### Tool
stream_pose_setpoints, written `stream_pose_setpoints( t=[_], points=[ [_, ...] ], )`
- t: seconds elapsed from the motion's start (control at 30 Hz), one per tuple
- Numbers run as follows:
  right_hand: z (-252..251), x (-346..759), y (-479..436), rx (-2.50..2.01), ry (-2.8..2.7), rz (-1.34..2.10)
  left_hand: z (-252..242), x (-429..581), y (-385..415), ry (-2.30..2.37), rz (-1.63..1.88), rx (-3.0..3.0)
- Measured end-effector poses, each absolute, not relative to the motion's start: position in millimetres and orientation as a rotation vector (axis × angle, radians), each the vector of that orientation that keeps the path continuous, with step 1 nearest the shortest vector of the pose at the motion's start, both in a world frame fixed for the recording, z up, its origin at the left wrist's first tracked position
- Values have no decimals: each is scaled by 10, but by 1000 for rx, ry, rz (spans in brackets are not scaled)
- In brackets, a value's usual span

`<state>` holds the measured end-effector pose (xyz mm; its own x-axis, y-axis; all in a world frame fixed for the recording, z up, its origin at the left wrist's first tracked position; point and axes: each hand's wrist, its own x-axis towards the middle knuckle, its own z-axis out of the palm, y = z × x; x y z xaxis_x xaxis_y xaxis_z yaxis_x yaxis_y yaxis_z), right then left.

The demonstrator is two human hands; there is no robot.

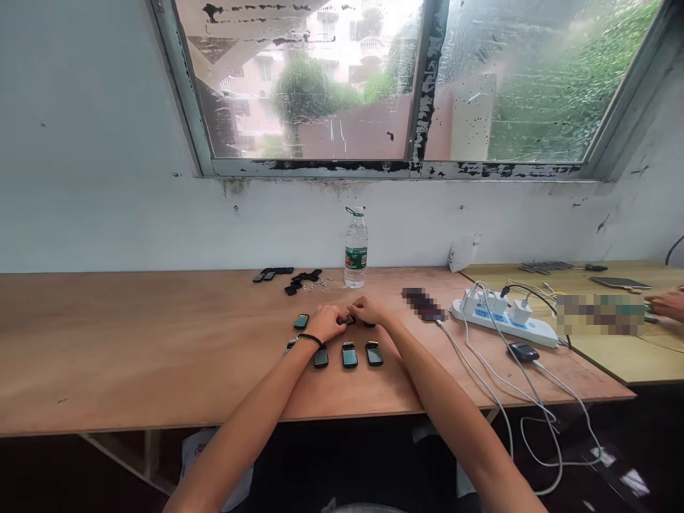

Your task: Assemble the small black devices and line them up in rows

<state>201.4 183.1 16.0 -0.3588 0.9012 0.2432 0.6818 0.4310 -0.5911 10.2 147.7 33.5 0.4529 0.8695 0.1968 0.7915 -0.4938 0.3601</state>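
Note:
My left hand [327, 325], with a black band on its wrist, is closed on the edge of a small black device [350, 320] above the table [160, 342]. My right hand [368, 311] meets it from the other side, fingers pinched together by the device's far end; what they hold is too small to make out. Near my forearms lie similar small devices with pale screens: one at the left [301, 321], one below my left wrist [320, 357], one in the middle [349, 355] and one at the right [374, 353]. Another is partly hidden under my right hand.
Toward the wall lie dark parts [306, 276] and scattered small bits [319, 283], with a water bottle [356, 249] beside them. At the right are a white power strip [505, 320], trailing cables and a black charging device [523, 352]. Another person's hand [667, 305] shows at the far right.

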Motion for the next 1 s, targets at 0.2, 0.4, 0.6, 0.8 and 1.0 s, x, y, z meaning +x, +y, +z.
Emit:
stream_pose_setpoints(
  t=[0.2,0.4,0.6,0.8,1.0],
  points=[
    [112,2045,1880,-1193,-2294,571,341,120,1456,1476,501,2573],
    [36,1998,1907,-1143,-2350,440,402,-105,1618,1462,825,2427],
    [-1,1986,1908,-1131,-2298,364,501,-506,1784,1536,895,2327],
    [-11,1994,1897,-1153,-2282,366,436,-579,1797,1412,701,2337],
    [-13,1982,1901,-1160,-2271,355,376,-558,1811,1351,653,2291]
  ],
)
